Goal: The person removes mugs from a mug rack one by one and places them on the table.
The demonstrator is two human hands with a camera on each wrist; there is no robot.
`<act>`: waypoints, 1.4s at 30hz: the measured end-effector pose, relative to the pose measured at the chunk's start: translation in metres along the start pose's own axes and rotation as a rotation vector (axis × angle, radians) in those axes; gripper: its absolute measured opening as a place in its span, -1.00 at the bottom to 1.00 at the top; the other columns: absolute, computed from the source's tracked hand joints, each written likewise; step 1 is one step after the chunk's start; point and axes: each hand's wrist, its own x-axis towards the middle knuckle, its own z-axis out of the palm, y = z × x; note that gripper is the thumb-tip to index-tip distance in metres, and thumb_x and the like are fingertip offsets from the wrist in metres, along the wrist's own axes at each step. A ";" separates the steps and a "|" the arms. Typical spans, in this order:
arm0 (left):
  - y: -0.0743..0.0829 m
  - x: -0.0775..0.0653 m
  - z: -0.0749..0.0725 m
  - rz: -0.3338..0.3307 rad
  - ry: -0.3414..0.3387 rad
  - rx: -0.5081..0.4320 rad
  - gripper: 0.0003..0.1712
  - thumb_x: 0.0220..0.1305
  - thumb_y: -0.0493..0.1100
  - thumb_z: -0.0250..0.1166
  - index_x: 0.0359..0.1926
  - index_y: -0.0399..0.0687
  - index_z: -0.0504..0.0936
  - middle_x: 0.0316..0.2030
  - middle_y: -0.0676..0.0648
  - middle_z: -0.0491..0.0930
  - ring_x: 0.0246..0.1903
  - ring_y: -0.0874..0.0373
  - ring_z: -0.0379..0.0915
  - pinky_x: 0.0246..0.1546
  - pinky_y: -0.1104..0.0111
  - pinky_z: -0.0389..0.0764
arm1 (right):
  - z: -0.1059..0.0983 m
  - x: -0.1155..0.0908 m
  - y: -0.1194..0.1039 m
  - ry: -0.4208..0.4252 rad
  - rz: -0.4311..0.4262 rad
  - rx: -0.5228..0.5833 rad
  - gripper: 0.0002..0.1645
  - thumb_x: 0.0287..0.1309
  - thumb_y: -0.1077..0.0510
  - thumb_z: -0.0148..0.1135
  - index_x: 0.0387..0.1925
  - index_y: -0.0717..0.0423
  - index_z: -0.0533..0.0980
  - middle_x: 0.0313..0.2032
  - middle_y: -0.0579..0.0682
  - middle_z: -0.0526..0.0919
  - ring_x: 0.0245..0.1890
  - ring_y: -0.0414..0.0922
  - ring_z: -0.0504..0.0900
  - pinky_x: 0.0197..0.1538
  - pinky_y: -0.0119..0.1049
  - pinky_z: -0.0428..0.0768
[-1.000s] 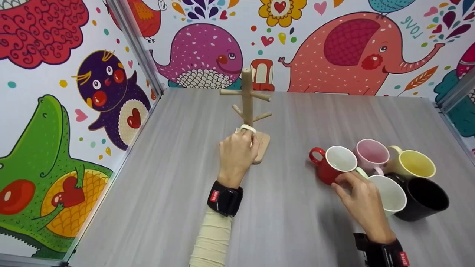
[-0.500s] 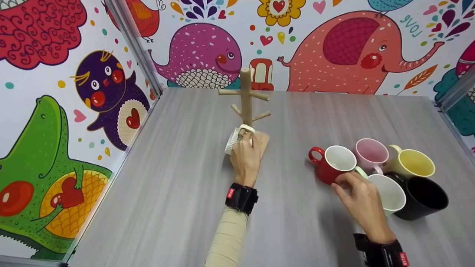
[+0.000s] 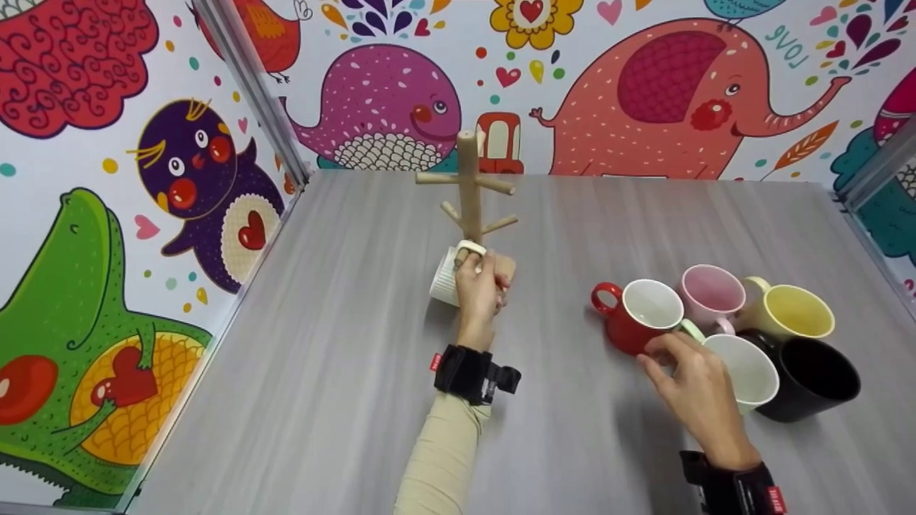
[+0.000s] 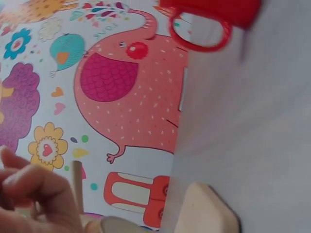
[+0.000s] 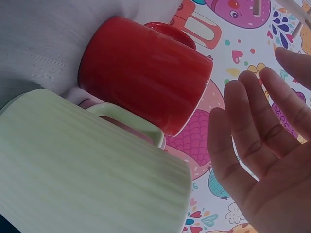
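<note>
In the head view, my left hand (image 3: 478, 286) is at a white ribbed mug (image 3: 445, 277) low on a wooden mug tree (image 3: 469, 186). Its fingers are curled at the mug's handle (image 3: 471, 247), which loops around a low peg; the hand hides part of the mug. The left wrist view shows the curled fingers (image 4: 39, 189) near a peg end, with the mug out of sight. My right hand (image 3: 698, 390) hovers beside a red mug (image 3: 637, 325) and a pale green mug (image 3: 748, 372). Its fingers are loosely bent and hold nothing, as the right wrist view shows.
Behind the red and pale green mugs stand a pink mug (image 3: 712, 293) and a yellow mug (image 3: 794, 311). A black mug (image 3: 809, 386) is on the right. The mug tree's wooden base (image 3: 505, 267) rests on the grey table (image 3: 343, 343). Patterned panels close off the back and left.
My left hand has shifted slightly right and turned at the wrist, exposing more of the white mug and the peg through its handle. The right hand has stayed in place.
</note>
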 end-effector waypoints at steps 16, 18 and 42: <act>0.005 -0.012 -0.015 0.235 0.240 0.379 -0.74 0.45 -0.23 0.24 -0.33 -0.37 0.66 -0.83 0.14 0.36 -0.82 0.35 0.25 -0.75 0.52 0.17 | 0.003 0.003 -0.002 -0.005 -0.007 0.006 -0.72 -0.17 0.46 0.53 -0.47 0.13 0.62 -0.46 -0.11 0.60 -0.43 -0.11 0.55 -0.27 -0.47 0.38; 0.006 -0.013 -0.017 0.261 0.258 0.401 -0.73 0.44 -0.20 0.26 -0.35 -0.34 0.67 -0.83 0.14 0.37 -0.81 0.34 0.27 -0.74 0.50 0.18 | 0.003 0.003 -0.002 -0.004 -0.008 0.008 -0.73 -0.17 0.47 0.53 -0.47 0.13 0.62 -0.46 -0.11 0.60 -0.44 -0.11 0.54 -0.27 -0.46 0.38; 0.012 -0.035 -0.080 0.064 -0.009 0.338 -0.74 0.56 -0.23 0.06 -0.37 -0.18 0.44 -0.61 0.05 0.38 -0.59 0.28 0.35 -0.47 0.49 0.40 | 0.007 0.003 -0.006 -0.019 -0.014 0.027 -0.73 -0.17 0.47 0.52 -0.44 0.16 0.63 -0.43 -0.08 0.61 -0.43 -0.11 0.54 -0.27 -0.49 0.38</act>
